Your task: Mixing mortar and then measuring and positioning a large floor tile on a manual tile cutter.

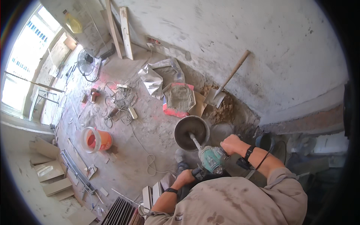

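Both my hands grip a green electric hand mixer (212, 159). My left hand (185, 177) is wrapped round its dark handle on the near left side. On the other side my right hand (233, 144) is closed round a grip that its fingers mostly hide. From the mixer a metal shaft slants down into a round bucket (179, 123) with grey-brown material inside; the shaft's lower end is hidden in it. Just beyond the bucket lies a cut-open bag (180, 97) of grey powder, probably cement, with red edges.
A shovel (215, 96) leans on the wall with its blade in a sand heap (227, 110). Left stand an orange bucket (102, 140), tangled cables (122, 99) and a fan (86, 62). Tile pieces (56, 186) and a tile cutter (77, 170) lie at the lower left.
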The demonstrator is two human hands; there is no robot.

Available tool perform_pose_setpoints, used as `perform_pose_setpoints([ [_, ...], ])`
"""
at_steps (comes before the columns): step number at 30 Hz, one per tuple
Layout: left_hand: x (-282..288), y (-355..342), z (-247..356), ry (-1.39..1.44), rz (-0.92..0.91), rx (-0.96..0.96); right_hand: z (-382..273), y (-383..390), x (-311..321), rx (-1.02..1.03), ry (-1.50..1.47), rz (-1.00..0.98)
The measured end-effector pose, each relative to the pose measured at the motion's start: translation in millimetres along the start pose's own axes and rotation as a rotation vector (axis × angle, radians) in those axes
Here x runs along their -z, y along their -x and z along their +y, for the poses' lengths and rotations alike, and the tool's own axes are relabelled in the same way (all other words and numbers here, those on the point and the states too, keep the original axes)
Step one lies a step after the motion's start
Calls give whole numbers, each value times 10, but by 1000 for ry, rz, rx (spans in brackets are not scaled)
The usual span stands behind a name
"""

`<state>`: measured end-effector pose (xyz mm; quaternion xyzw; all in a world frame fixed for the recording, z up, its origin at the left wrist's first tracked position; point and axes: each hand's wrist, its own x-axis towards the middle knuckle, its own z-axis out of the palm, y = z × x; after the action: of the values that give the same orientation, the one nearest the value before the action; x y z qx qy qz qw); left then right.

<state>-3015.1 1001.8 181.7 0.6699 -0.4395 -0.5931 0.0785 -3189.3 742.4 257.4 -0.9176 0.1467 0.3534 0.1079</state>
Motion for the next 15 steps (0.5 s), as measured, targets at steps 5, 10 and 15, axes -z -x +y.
perform_pose_setpoints([
  [5, -94, -202, -237, -81, -37, 3, -10, 21, -106, -41, -15, 4],
  [10, -246, -178, -295, -93, -51, 46, 65, -58, -210, 5, -5, -16],
  [15, -152, 3, -125, -62, -41, 105, -13, -77, -260, 15, -43, -27],
])
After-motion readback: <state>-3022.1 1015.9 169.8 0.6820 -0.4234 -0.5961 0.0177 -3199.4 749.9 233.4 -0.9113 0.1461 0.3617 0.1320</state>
